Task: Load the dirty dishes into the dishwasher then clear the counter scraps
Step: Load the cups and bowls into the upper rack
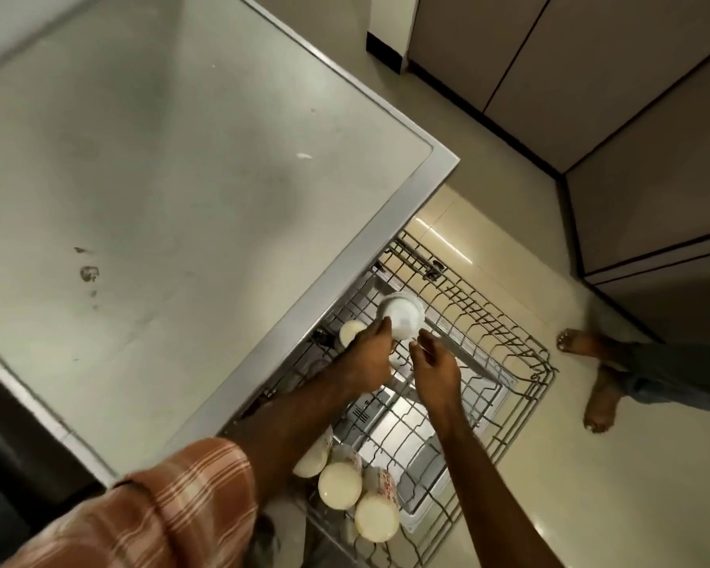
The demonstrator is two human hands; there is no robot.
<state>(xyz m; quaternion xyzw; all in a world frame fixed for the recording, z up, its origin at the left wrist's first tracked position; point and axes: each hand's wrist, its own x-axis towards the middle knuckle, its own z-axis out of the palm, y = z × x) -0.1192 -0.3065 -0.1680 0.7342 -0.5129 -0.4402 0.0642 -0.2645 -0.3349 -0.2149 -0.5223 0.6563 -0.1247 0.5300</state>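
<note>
The dishwasher's wire rack (521, 362) is pulled out below the steel counter edge. My left hand (367, 358) reaches over the rack, and its fingertips grip a white cup (400, 313) lying on its side at the far end. Just to the right, my right hand (433, 368) hovers with its fingers apart, almost touching the cup and holding nothing. Several cream cups (341, 483) stand in the near end of the rack, one with a red pattern (386, 487). Another cream cup (351, 332) sits by the counter edge, beside my left hand.
The steel counter (160, 178) fills the left, with dark scraps (89, 273) and a small white scrap (304, 156) on it. Two bare feet (591, 362) stand on the tiled floor right of the rack. Cabinet doors (652, 116) line the far right.
</note>
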